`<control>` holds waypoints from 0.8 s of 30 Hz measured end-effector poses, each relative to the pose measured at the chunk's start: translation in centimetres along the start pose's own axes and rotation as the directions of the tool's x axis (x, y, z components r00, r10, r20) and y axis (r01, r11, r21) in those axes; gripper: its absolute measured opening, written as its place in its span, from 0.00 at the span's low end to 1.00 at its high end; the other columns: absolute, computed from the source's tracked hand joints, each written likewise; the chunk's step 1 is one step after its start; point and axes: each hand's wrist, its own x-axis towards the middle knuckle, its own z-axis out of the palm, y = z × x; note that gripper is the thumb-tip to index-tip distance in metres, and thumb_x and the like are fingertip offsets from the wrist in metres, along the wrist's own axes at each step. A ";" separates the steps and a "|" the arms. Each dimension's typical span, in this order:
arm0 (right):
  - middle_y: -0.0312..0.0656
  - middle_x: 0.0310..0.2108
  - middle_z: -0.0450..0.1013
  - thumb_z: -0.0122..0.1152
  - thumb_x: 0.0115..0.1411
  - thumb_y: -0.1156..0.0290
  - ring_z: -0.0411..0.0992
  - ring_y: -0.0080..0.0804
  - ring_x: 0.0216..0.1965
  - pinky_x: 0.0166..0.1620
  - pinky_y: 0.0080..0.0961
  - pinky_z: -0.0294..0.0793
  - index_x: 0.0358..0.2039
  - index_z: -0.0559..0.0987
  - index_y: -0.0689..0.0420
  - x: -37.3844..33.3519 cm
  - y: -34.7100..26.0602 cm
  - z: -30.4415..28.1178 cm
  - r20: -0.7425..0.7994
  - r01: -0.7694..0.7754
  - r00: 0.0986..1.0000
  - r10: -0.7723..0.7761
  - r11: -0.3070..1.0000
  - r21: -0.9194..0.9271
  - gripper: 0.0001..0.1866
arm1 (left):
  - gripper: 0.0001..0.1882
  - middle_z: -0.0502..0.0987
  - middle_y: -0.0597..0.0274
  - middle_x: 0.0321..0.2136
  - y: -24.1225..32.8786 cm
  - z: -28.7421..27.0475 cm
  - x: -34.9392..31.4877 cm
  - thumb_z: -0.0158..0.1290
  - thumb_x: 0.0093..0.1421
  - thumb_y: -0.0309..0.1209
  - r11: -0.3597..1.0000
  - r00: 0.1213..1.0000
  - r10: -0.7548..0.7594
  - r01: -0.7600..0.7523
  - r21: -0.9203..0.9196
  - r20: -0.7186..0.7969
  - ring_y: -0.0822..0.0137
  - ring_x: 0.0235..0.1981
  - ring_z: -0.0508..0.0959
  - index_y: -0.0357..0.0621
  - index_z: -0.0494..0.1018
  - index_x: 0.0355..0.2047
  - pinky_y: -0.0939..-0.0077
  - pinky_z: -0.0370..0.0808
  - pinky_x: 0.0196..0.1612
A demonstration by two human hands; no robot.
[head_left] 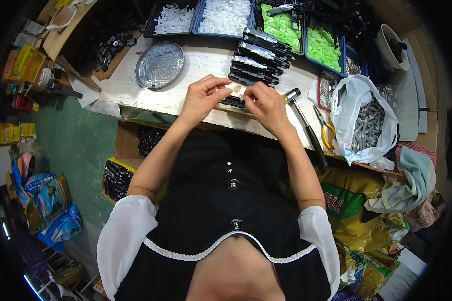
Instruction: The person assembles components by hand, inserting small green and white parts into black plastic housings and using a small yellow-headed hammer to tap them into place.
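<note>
**A:** What do you see the two hands doing?

**B:** I see the left hand (202, 95) and the right hand (266, 103) close together over the edge of the pale wooden surface (206, 60). Both pinch one small flat cream-coloured piece (234, 89) between thumb and fingers. The fingers are curled shut on it, one hand at each end.

**A:** Where is that piece?

**B:** It is up between the two hands, just above a black flat part (232, 102) that lies on the surface under them.

**A:** What is behind the hands?

**B:** I see a row of black and silver long parts (258, 57) stacked side by side. Left of them sits a round shiny metal tin lid (159, 64). Farther back are trays: blue trays of small white plastic bits (225, 16) and trays of bright green plastic bits (322, 46).

**A:** And on the right?

**B:** A hammer with a black handle (309, 130) lies near the right hand. Beside it are pliers with yellow grips (325, 131). Next comes a white plastic bag full of grey metal screws (367, 123).
</note>
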 end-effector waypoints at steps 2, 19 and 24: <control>0.37 0.21 0.66 0.57 0.46 0.76 0.66 0.33 0.23 0.27 0.28 0.59 0.22 0.70 0.56 -0.2 0.4 0.5 0.094 0.088 0.993 -0.073 0.982 -0.166 0.05 | 0.09 0.69 0.70 0.22 -0.4 -0.6 0.0 0.56 0.51 0.27 0.996 0.999 0.020 -0.016 0.090 -0.038 0.84 0.19 0.65 0.36 0.75 0.33 0.91 0.64 0.19; 0.36 0.20 0.62 0.58 0.43 0.74 0.63 0.31 0.26 0.33 0.31 0.54 0.21 0.69 0.55 0.1 0.7 4.5 0.053 0.222 0.975 -0.216 0.922 -0.316 0.06 | 0.09 0.63 0.70 0.21 -2.9 -1.8 0.8 0.53 0.49 0.20 0.899 0.995 0.097 -0.102 0.425 0.032 0.83 0.16 0.63 0.40 0.76 0.33 0.88 0.63 0.16; 0.34 0.22 0.64 0.60 0.44 0.75 0.63 0.29 0.28 0.33 0.30 0.53 0.24 0.71 0.53 -0.2 0.4 4.0 0.121 0.237 0.971 -0.206 0.888 -0.395 0.07 | 0.10 0.65 0.69 0.21 -2.4 -1.8 1.4 0.54 0.48 0.21 0.898 0.996 0.063 -0.086 0.432 0.068 0.82 0.18 0.65 0.40 0.76 0.33 0.87 0.64 0.18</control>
